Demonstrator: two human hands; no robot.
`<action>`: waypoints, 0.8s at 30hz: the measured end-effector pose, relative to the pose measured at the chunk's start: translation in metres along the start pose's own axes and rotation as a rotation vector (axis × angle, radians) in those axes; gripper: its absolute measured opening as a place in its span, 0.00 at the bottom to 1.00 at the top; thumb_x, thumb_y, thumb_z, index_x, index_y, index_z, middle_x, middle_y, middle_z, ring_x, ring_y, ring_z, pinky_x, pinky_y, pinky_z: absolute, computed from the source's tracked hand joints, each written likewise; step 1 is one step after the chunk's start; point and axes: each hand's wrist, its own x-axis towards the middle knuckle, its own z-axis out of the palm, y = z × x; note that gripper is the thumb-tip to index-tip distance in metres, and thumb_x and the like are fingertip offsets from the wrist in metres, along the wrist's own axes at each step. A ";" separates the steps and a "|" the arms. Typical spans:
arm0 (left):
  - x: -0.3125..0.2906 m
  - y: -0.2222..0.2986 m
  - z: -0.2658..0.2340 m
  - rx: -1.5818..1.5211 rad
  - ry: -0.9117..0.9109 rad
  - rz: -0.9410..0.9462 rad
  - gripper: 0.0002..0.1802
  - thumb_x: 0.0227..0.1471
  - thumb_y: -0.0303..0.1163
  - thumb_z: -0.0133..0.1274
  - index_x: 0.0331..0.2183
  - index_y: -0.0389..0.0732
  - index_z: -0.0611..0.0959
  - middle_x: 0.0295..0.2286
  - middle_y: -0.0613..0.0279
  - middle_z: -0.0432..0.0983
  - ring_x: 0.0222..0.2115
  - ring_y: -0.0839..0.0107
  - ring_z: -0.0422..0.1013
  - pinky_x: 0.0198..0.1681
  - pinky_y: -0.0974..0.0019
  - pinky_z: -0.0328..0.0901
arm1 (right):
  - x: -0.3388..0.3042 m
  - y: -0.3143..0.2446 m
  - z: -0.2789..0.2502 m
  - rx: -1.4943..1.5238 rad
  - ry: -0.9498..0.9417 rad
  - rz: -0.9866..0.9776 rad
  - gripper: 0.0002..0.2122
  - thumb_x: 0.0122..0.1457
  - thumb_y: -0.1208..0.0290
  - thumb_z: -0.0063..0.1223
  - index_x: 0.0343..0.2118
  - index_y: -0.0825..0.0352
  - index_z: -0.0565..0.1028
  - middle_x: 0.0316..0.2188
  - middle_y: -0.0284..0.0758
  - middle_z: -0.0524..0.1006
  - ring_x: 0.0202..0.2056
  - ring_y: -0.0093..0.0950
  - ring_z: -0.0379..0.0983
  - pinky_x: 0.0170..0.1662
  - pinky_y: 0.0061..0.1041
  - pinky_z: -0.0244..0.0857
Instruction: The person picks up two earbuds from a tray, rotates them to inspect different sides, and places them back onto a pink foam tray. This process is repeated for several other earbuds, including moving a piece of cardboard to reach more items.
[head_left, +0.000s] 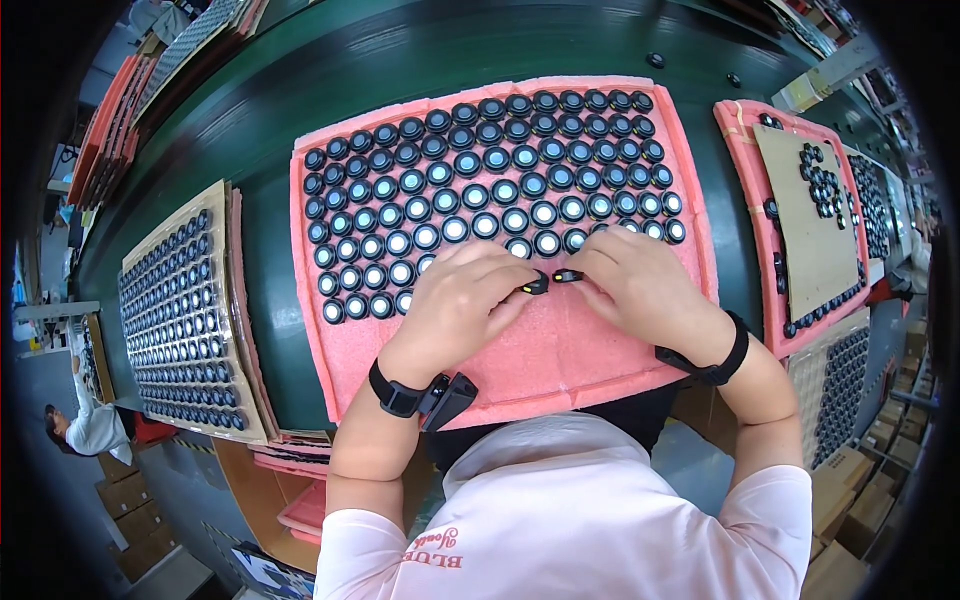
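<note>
While the head view shows the left hand [455,300] nearly closed, pinching a black disc [537,284], and the right hand [645,285] likewise pinching a second disc [568,276], just apart over the pink foam tray [545,355], each piece looks light, stiff and smooth, probably best gripped by its rim.
</note>
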 end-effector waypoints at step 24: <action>0.004 0.006 -0.007 0.114 -0.055 -0.064 0.18 0.36 0.29 0.63 0.34 0.43 0.79 0.35 0.63 0.68 0.39 0.62 0.65 0.42 0.60 0.60 | 0.014 0.014 -0.013 -0.098 -0.078 -0.094 0.07 0.45 0.72 0.59 0.29 0.63 0.74 0.27 0.32 0.72 0.32 0.30 0.71 0.33 0.29 0.65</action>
